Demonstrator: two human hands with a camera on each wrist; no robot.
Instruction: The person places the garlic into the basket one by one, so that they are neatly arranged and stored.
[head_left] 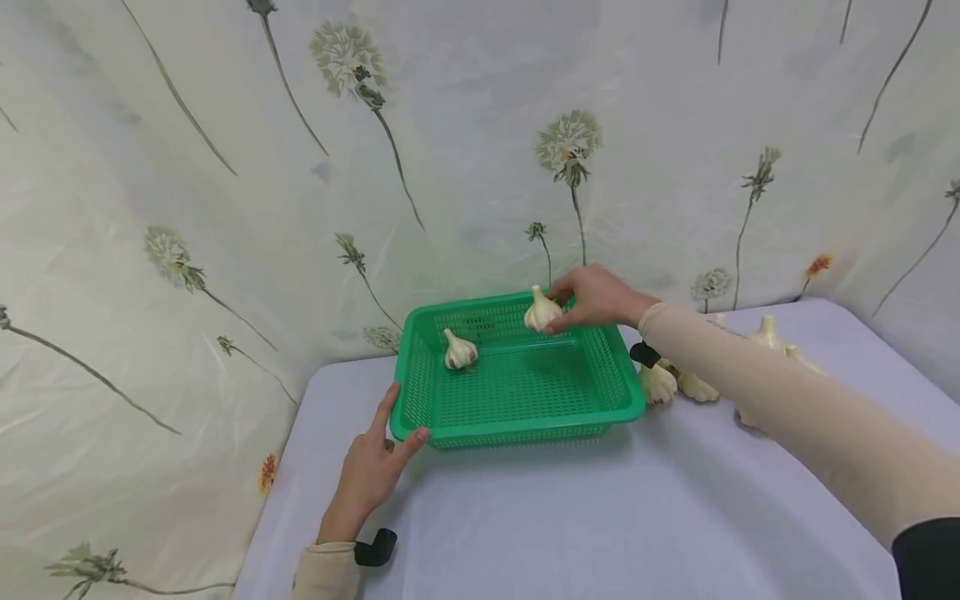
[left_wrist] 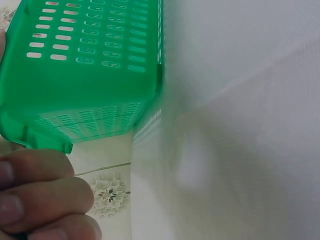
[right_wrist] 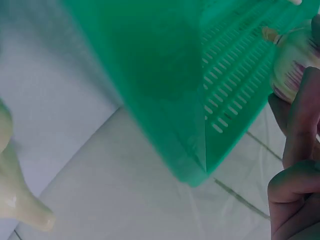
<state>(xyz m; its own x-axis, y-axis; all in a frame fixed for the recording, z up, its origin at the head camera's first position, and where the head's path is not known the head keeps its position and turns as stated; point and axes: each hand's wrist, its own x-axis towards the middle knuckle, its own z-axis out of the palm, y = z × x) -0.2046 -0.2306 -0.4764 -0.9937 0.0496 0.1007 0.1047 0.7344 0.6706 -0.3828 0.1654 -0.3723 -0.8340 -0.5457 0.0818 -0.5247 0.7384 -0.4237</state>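
Note:
In the head view a green plastic basket [head_left: 517,429] stands on the table. My left hand [head_left: 367,475] holds its near left corner, thumb at the front rim and index finger along the left rim. The left wrist view shows the other fingers [left_wrist: 45,190] curled below the basket's side. Over the basket's far right part, my right hand [head_left: 596,297] pinches a garlic bulb [head_left: 542,311] by its side, stem up. That bulb [right_wrist: 295,65] is partly cut off in the right wrist view. Another garlic bulb [head_left: 460,351] lies inside the basket at the left.
Right of the basket lie several more garlic bulbs [head_left: 657,385], partly hidden by my right forearm [head_left: 787,400]. A white cloth [head_left: 562,517] covers the table. Behind it hangs a curtain [head_left: 465,150] with a dandelion print.

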